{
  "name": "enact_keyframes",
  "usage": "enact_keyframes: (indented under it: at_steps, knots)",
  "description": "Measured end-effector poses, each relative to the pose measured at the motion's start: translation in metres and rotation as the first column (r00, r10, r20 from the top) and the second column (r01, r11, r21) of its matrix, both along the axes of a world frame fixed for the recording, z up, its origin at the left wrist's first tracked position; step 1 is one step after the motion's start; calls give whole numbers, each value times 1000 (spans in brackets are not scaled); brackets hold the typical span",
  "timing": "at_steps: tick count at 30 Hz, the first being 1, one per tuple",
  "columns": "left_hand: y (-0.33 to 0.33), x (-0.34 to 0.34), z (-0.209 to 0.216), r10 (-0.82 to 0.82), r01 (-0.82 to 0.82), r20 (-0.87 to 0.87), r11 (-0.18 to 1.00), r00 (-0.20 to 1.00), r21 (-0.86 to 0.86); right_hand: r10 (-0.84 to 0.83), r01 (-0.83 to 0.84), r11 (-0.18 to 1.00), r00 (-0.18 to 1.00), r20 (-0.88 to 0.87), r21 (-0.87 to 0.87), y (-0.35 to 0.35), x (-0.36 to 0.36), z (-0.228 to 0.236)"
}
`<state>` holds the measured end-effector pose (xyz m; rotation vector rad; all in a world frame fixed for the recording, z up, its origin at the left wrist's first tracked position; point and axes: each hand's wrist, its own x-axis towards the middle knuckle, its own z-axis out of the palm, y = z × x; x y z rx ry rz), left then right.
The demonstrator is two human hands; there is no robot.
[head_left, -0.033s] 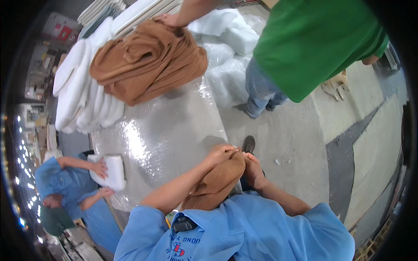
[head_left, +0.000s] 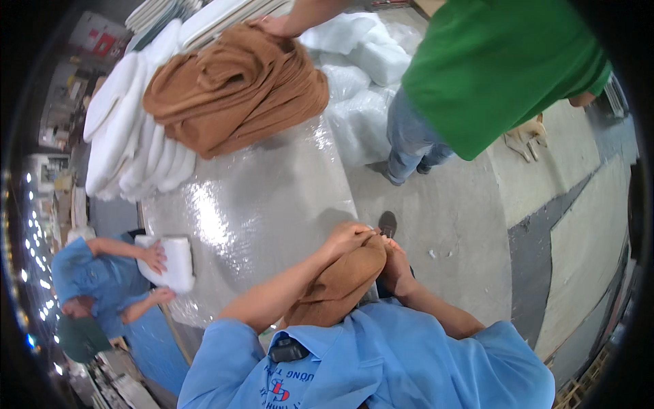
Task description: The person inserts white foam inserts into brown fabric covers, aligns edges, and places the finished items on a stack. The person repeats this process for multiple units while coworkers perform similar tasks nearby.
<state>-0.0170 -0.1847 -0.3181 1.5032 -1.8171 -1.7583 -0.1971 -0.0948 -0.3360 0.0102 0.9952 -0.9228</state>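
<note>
A bundled piece of brown cloth (head_left: 344,279) is gathered against my chest, over the table's near right corner. My left hand (head_left: 349,238) is closed on the top of its far end, fingers pinched together. At the right side of that same end, my right hand (head_left: 395,262) is closed on the cloth, its fingertips close to my left ones. A tiny pale bit shows between the hands, too small to name.
A shiny plastic-covered table (head_left: 272,198) lies ahead. On it, a person in green (head_left: 504,75) touches a large brown fabric pile (head_left: 238,92) beside white padding (head_left: 129,129). At left another person presses a folded white pad (head_left: 174,262). Wrapped white bundles (head_left: 361,112) stand beyond.
</note>
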Motion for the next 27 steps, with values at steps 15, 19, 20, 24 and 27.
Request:
enact_keyframes:
  at_steps: [15,19,20,24,27]
  knots:
    - [-15,-23,-18,146,-130,188,987,971,-98,447,-428,892,881,-155,144,-37,21,-31]
    - [-18,-27,-28,171,-148,293,984,941,-98,566,-541,820,814,-126,187,-38,19,-43]
    - [-20,-28,-27,159,-143,326,987,932,-73,583,-558,808,803,-124,189,-38,19,-43]
    - [-24,-3,-17,123,-117,178,992,976,-41,634,-609,770,764,-123,191,-41,24,-43]
    - [14,56,-24,102,-101,80,995,992,-26,649,-628,760,749,-135,169,-42,29,-35]
